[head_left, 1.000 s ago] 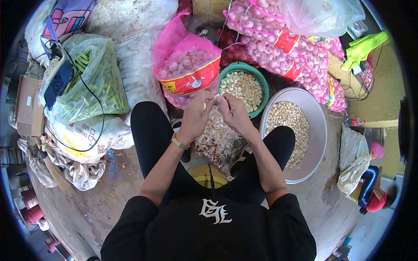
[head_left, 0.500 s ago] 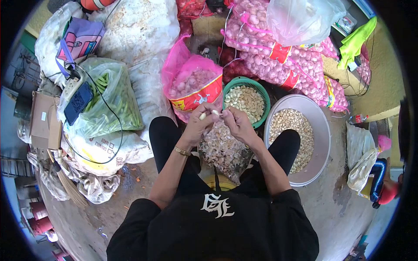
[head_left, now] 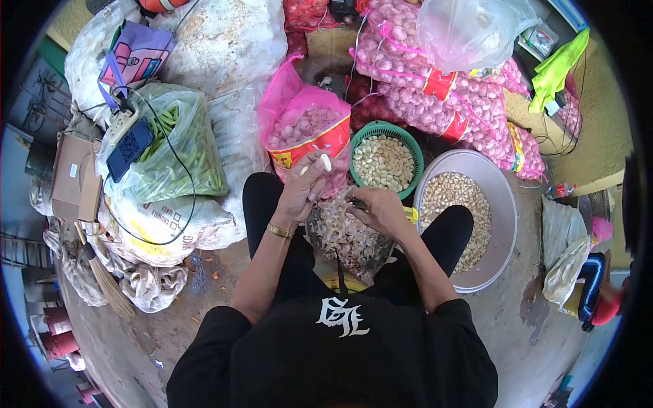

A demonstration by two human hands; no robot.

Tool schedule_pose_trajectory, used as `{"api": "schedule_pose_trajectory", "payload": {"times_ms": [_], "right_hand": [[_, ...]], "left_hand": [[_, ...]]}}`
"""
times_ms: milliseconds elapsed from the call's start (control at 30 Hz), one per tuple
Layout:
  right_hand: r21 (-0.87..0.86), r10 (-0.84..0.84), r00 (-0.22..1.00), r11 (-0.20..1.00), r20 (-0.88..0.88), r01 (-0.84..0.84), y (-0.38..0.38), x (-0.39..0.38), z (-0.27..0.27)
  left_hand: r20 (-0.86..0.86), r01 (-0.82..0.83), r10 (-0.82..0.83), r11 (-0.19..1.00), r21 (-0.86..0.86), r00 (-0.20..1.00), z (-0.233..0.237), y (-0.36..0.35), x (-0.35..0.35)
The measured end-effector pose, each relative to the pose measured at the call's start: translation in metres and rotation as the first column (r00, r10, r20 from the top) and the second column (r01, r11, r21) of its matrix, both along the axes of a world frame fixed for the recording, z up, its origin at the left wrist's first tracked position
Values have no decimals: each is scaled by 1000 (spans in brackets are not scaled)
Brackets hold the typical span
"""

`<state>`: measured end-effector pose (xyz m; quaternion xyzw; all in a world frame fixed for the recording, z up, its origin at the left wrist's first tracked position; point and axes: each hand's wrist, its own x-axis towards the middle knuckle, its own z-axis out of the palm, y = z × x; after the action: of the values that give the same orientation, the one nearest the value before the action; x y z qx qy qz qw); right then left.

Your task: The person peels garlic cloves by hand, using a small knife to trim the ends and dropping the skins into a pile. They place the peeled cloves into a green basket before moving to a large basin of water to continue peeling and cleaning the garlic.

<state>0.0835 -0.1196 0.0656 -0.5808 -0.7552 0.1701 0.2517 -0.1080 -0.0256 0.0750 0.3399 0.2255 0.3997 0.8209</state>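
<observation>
My left hand (head_left: 298, 192) is closed, with a peeled white garlic clove (head_left: 326, 162) at its fingertips; another pale clove shows beside the fingers. To its right, my right hand (head_left: 382, 212) is curled over a small knife, whose yellow handle end (head_left: 411, 215) sticks out by the palm; a short dark part shows near the thumb. Below both hands lies a heap of papery garlic skins (head_left: 343, 234). Just beyond, a green basket (head_left: 388, 127) holds peeled cloves. An opened pink mesh bag (head_left: 282, 102) of garlic stands behind my left hand.
At right, a pale basin (head_left: 502, 234) contains many unpeeled cloves. Filled pink garlic sacks (head_left: 435, 88) are stacked behind. On the left are a clear bag of green vegetables (head_left: 197, 149), a phone (head_left: 129, 151) with a cable, and a broom (head_left: 105, 282).
My hands have moved apart. The left one has risen slightly with the clove lifted at its fingertips; the right has lowered and turned, bringing the yellow handle end into sight.
</observation>
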Motion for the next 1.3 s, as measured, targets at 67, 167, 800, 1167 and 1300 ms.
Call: {"api": "schedule_pose_trajectory", "payload": {"times_ms": [67, 167, 800, 1167, 1300], "right_hand": [[54, 24, 998, 998, -62, -21, -6, 0, -4], [-36, -75, 997, 997, -22, 74, -11, -6, 4], [-72, -187, 833, 982, -520, 176, -7, 1, -6], [-364, -416, 284, 905, -864, 219, 1, -25, -5], [-477, -503, 252, 864, -827, 160, 1, -24, -2]], "left_hand": [[-14, -12, 12, 1000, 21, 1000, -2, -4, 0], [-4, -32, 32, 999, 38, 999, -1, -10, -1], [-119, -130, 123, 990, -53, 985, -41, -19, 18], [-285, -102, 184, 955, 279, 941, -40, -39, 25], [-283, -110, 305, 832, 543, 909, -50, -35, 20]]}}
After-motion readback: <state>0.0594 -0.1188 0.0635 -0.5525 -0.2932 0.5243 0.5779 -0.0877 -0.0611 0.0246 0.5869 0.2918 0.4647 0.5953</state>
